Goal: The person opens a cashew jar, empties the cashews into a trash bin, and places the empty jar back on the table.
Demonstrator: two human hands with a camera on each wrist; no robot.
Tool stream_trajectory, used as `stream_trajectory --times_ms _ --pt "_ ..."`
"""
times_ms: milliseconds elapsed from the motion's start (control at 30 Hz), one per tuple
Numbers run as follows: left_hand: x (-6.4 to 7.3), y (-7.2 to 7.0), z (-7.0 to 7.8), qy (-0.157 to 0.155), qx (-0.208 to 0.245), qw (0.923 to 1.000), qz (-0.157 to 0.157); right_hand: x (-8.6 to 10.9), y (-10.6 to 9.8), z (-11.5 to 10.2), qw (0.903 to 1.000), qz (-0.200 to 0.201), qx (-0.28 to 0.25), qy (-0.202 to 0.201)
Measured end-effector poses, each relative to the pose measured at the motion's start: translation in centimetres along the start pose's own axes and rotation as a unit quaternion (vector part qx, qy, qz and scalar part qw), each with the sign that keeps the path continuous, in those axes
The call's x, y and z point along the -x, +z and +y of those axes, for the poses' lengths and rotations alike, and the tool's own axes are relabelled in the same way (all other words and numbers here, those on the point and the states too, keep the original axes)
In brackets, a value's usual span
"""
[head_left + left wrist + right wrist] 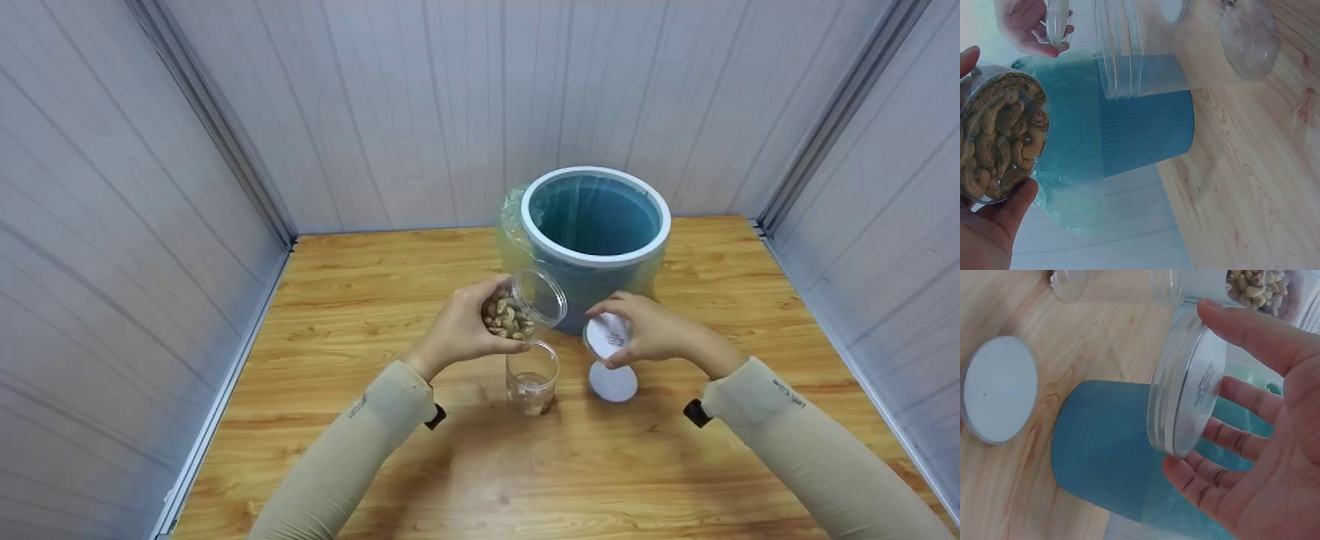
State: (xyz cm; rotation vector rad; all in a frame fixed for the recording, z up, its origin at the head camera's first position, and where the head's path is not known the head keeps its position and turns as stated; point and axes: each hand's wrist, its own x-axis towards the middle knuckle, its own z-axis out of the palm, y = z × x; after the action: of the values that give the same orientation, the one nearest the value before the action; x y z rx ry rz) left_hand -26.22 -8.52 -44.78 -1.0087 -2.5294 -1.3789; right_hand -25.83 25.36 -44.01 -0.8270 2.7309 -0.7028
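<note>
"Where are the cashews (508, 319)?"
"In a tilted jar (527, 304), gripped by the left hand (465, 322) near a second jar (532, 379). The right hand (649, 326) pinches a lid (606, 336), presumably leaving a jar uncovered."
"The left-wrist view?"
"Nuts seen through the base (1005, 138) (only the head view looks into the bin (592, 261))."

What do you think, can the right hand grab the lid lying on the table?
Probably not while the right hand holds the clear-rimmed lid, though nothing rests on the flat lid on the table.
</note>
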Motion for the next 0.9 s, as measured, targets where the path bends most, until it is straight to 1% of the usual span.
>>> stream_trajectory --times_ms 300,433,567,767,900 --pt "-0.1 0.0 -0.1 0.000 0.006 1.0000 -0.003 0.5 0.3 1.6 0.9982 -0.024 -0.007 0.054" --pt "-0.1 0.0 -0.1 0.000 0.008 1.0000 -0.003 0.7 0.5 2.4 0.9972 -0.027 -0.007 0.070" --pt "-0.1 0.0 -0.1 -0.001 0.002 1.0000 -0.003 0.7 0.7 3.1 0.9969 -0.025 -0.010 0.073" --pt "0.0 0.1 -0.1 -0.007 -0.005 1.0000 0.000 0.9 0.9 4.0 0.9954 -0.025 -0.020 0.090" --pt "0.0 0.1 -0.1 -0.009 -0.003 1.0000 0.002 1.2 0.8 4.7 0.9964 -0.017 -0.013 0.082"
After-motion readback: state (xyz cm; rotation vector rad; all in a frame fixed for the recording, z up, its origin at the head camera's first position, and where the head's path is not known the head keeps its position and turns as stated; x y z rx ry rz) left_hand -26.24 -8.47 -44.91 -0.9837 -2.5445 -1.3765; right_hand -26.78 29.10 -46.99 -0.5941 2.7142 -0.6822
